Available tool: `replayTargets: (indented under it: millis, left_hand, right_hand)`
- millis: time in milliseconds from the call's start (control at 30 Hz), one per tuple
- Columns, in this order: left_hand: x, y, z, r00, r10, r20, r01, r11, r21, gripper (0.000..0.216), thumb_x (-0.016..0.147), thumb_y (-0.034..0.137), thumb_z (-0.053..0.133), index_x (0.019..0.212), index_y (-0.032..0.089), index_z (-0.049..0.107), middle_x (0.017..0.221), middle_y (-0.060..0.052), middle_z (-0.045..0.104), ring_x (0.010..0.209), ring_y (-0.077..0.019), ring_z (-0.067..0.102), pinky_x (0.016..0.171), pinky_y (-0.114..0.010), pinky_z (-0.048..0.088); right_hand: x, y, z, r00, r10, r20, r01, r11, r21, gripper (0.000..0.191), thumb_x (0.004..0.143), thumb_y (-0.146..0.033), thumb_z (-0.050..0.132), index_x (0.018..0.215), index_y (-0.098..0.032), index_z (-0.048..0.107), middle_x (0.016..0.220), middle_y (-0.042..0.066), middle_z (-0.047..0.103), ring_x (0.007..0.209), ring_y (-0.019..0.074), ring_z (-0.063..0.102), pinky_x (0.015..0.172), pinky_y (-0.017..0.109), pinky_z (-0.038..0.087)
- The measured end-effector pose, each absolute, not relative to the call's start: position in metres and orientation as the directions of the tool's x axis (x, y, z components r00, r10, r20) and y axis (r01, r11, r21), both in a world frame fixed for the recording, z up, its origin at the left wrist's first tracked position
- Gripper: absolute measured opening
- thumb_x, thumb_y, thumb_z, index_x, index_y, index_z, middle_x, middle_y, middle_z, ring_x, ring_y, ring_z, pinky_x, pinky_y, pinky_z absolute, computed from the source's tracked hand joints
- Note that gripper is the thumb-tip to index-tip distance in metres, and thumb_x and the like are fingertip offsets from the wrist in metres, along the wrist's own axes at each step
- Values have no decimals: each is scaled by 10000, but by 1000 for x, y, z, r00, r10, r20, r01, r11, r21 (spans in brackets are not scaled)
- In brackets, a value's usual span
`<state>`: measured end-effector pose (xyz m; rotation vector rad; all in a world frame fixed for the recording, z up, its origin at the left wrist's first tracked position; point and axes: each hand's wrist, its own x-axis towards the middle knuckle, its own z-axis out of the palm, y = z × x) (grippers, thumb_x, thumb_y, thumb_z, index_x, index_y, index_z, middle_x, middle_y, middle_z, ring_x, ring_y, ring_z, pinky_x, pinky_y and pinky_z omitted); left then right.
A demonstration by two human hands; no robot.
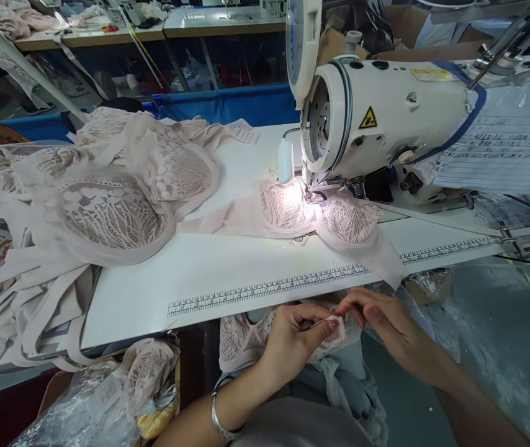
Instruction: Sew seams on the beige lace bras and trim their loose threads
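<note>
**A bra at the needle, a small piece in my hands**

At the left, a pile of bras (116, 214) lies on the desk (139, 292); whether these are finished or waiting, I cannot tell. Below the desk edge, in front of me, there is one more lace piece (237, 341). My left hand (288, 344) is pinching a small pale piece (337, 332) between thumb and finger. Above, on the desk, the bra (283, 208) lies spread, its middle under the lit needle area of the machine (386, 118). It is not yet taken out, so I judge that this one is only partly done. My right hand (393, 323) has its fingers bent close by the pale piece; I cannot tell if they grip it.
</note>
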<state>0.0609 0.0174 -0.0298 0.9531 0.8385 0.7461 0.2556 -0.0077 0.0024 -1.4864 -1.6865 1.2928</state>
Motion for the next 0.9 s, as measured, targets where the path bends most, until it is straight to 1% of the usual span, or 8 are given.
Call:
replayTargets:
  millis: [67,167,267,367,600,700,767,900]
  left_hand:
    - [61,17,-29,483,837,-259,-180,384,906,387,753,546,796,736,159,807,684,-64,710,606,-143,553,578,-247,427]
    - [60,18,-29,486,832,-267,-169,390,905,383,752,529,800,741,147,810,659,-64,698,590,-130,525,561,-238,402]
    - [60,19,-28,483,829,-283,-165,403,900,389,747,515,810,740,126,806,641,-64,683,581,-115,498,550,-223,384]
    - [60,19,-27,486,834,-262,-176,387,905,376,755,503,811,737,128,807,649,-65,687,601,-117,508,566,-217,398]
    - [60,18,-28,489,831,-265,-164,386,908,355,773,485,799,740,132,808,649,-60,675,605,-110,493,569,-212,382]
    - [58,19,-28,478,830,-287,-174,410,895,347,769,465,801,735,121,802,634,-51,656,588,-98,472,553,-208,359]
    - [57,21,-28,456,832,-316,-197,441,876,344,737,456,828,717,115,794,605,-37,634,561,-85,454,534,-201,343]
    - [55,25,-29,429,818,-383,-260,518,815,361,684,469,866,711,117,791,584,-31,643,521,-68,447,507,-188,326]
  right_hand:
    - [254,-6,2,-288,922,-258,435,-114,-893,412,1048,-519,368,1014,-257,685,849,38,631,663,162,548,571,272,404]
    - [253,-6,0,-326,882,-341,407,-194,-893,322,1024,-518,456,1043,-256,643,745,-7,570,552,128,431,508,260,312]
    - [255,-7,-4,-340,862,-375,364,-247,-898,290,1009,-520,498,1024,-250,602,707,-40,500,521,107,332,498,255,257]
    - [255,-7,-6,-339,860,-382,348,-262,-900,275,1007,-512,511,997,-249,589,702,-45,486,535,107,328,507,258,247]
    - [247,-7,-3,-279,900,-334,324,-239,-915,310,999,-529,517,934,-235,591,600,-65,423,497,103,295,475,257,211]
    - [249,-7,-7,-176,952,-251,288,-194,-938,364,997,-575,484,960,-234,604,623,-49,459,522,116,378,490,252,283]
    - [253,-8,-11,-121,974,-190,280,-150,-948,415,989,-620,453,978,-237,612,616,-54,419,519,123,381,490,254,299]
    - [266,-9,-22,-215,955,-205,399,-106,-911,398,977,-571,516,853,-221,658,581,-47,429,469,108,332,459,262,244]
